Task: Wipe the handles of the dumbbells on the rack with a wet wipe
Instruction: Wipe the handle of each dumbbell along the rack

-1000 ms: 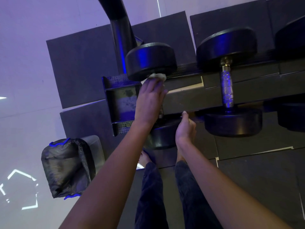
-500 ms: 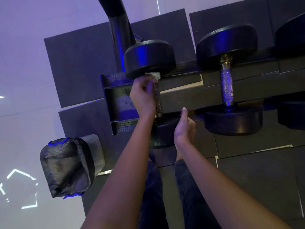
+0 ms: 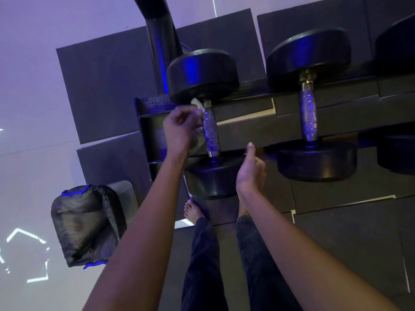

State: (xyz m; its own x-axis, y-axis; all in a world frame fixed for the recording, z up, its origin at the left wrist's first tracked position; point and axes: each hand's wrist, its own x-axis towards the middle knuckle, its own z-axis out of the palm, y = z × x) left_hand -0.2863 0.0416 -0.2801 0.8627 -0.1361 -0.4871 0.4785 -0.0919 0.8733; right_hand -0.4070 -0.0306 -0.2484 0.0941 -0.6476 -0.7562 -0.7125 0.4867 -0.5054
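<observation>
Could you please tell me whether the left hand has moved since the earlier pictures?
Yes. The left hand, holding the wet wipe, has shifted left off the dumbbell handle, which it covered before; the handle now shows bare beside it.

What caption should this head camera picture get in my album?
Left hand holds a wet wipe beside a dumbbell handle on the rack.

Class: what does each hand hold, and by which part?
The left hand grips the wet wipe by its bunched middle, one end poking out beside the dumbbell handle. The right hand seems to hold nothing.
</observation>
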